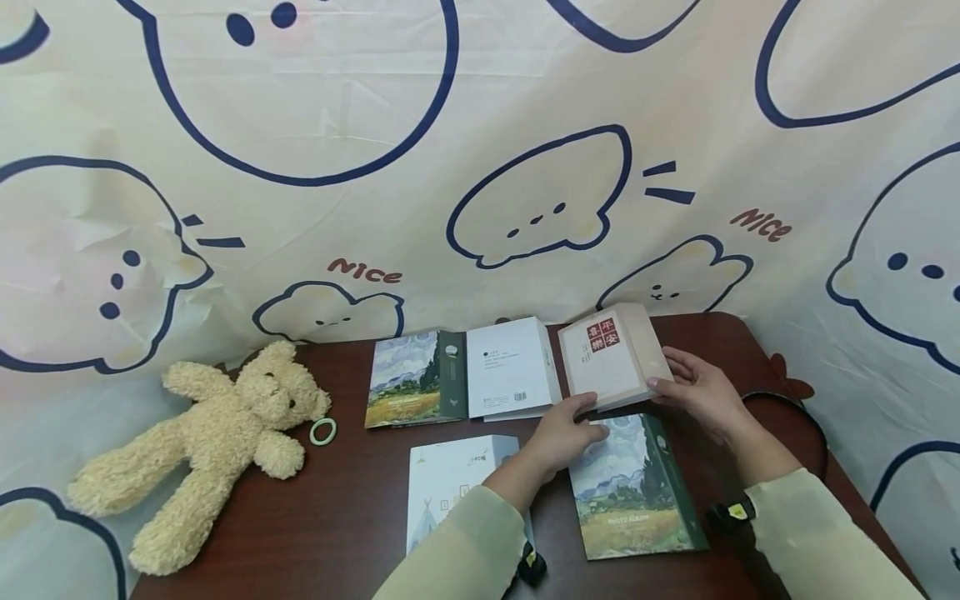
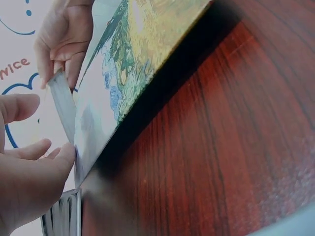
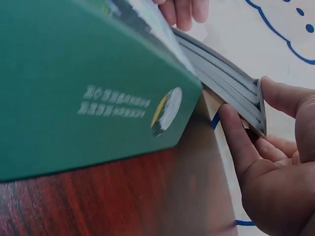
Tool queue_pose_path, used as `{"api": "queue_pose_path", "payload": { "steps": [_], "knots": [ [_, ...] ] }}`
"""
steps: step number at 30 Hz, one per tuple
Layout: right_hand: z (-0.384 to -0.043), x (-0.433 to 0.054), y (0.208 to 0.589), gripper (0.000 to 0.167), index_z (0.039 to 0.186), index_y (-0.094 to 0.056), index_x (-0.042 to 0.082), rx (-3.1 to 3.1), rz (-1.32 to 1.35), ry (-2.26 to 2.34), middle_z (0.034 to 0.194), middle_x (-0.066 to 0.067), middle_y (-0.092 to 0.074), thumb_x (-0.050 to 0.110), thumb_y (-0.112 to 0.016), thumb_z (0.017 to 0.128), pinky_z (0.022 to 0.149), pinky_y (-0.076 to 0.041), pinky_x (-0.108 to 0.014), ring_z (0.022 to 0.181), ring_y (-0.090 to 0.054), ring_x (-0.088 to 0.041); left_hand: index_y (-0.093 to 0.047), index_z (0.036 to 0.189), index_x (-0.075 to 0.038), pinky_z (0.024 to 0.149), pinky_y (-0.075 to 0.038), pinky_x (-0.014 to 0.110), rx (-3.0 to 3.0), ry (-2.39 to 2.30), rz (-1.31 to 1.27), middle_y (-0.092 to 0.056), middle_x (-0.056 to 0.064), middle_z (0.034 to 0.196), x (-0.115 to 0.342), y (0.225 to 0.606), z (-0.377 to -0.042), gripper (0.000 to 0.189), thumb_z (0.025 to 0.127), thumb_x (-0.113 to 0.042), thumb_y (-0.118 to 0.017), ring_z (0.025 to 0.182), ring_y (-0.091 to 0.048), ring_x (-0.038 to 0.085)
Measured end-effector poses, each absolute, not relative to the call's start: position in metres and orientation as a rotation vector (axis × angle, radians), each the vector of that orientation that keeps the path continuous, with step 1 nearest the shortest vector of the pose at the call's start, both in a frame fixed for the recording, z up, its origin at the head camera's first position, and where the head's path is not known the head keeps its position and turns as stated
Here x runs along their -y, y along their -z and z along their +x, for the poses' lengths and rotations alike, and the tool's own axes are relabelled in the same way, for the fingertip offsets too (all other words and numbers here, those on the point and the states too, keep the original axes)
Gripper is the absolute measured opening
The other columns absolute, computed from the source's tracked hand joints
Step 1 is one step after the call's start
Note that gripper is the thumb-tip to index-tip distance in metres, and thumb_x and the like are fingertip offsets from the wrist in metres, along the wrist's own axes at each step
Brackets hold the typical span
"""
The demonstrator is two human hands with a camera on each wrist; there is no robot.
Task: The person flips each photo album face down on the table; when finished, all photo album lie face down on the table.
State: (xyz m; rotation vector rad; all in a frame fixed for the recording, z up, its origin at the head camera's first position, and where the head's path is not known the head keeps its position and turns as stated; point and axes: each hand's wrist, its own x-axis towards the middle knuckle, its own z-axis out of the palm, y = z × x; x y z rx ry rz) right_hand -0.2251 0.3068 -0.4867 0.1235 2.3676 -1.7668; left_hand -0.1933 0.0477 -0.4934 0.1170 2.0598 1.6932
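Note:
A beige photo album with a red square of characters on its cover lies at the back right, slightly lifted at its near edge. My right hand pinches its lower right corner between thumb and fingers; in the right wrist view its layered page edges show beside the thumb. At the album's lower left corner, my left hand has its fingertips by the near edge, thumb apart. Just in front lies a green photo album with a painted landscape cover, which the left hand partly overlaps.
Further left are another landscape-covered album, a white album with a barcode and a pale blue album partly behind the left arm. A teddy bear and a green ring lie on the brown table. Patterned cloth hangs behind.

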Motion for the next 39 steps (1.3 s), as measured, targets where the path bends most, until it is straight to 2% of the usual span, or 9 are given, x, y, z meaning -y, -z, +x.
{"api": "queue_pose_path", "payload": {
  "steps": [4,6,10,13,28,39],
  "knots": [
    [-0.228,-0.31,0.492,0.093,0.165,-0.017,0.001,-2.359,0.148,1.747,0.164,-0.029,-0.028,0.025,-0.076,0.097,0.09,-0.058,-0.036,0.137,-0.048,-0.048,-0.057,0.148,-0.014,0.11,-0.046,0.044,-2.056,-1.698,0.105,-0.058,0.004,0.148,-0.048,0.493,-0.193,0.058,0.092,-0.018,-0.076,0.134,-0.057,0.031],
    [-0.229,-0.311,0.496,0.092,0.165,-0.019,0.001,-2.393,0.162,1.7,0.164,-0.028,-0.03,0.027,-0.076,0.097,0.095,-0.056,-0.04,0.139,-0.047,-0.047,-0.057,0.148,-0.014,0.11,-0.046,0.044,-2.052,-1.701,0.101,-0.058,0.005,0.148,-0.047,0.493,-0.193,0.058,0.092,-0.018,-0.076,0.134,-0.057,0.03],
    [-0.232,-0.314,0.503,0.091,0.164,-0.022,0.001,-2.478,0.189,1.574,0.162,-0.028,-0.033,0.031,-0.076,0.097,0.11,-0.043,-0.051,0.144,-0.041,-0.046,-0.056,0.149,-0.013,0.111,-0.046,0.043,-2.043,-1.702,0.101,-0.057,0.006,0.149,-0.046,0.496,-0.194,0.059,0.093,-0.018,-0.075,0.134,-0.057,0.029],
    [-0.233,-0.315,0.506,0.09,0.164,-0.024,0.001,-2.513,0.204,1.517,0.161,-0.028,-0.035,0.033,-0.075,0.097,0.115,-0.036,-0.057,0.146,-0.038,-0.046,-0.055,0.15,-0.013,0.11,-0.046,0.042,-2.046,-1.703,0.103,-0.057,0.006,0.15,-0.047,0.498,-0.193,0.059,0.094,-0.019,-0.074,0.134,-0.057,0.028],
    [-0.225,-0.316,0.517,0.085,0.161,-0.03,-0.002,-2.622,0.257,1.391,0.157,-0.027,-0.043,0.042,-0.069,0.1,0.113,-0.04,-0.058,0.143,-0.043,-0.045,-0.054,0.151,-0.014,0.11,-0.047,0.041,-2.039,-1.704,0.112,-0.054,0.007,0.152,-0.049,0.495,-0.192,0.061,0.094,-0.018,-0.075,0.136,-0.055,0.029],
    [-0.223,-0.317,0.521,0.077,0.159,-0.032,-0.003,-2.668,0.256,1.39,0.155,-0.027,-0.046,0.033,-0.068,0.101,0.109,-0.044,-0.057,0.132,-0.053,-0.042,-0.05,0.154,-0.017,0.111,-0.045,0.042,-2.004,-1.706,0.162,-0.051,0.005,0.155,-0.047,0.495,-0.193,0.063,0.096,-0.02,-0.073,0.141,-0.05,0.03]
  ]
}}
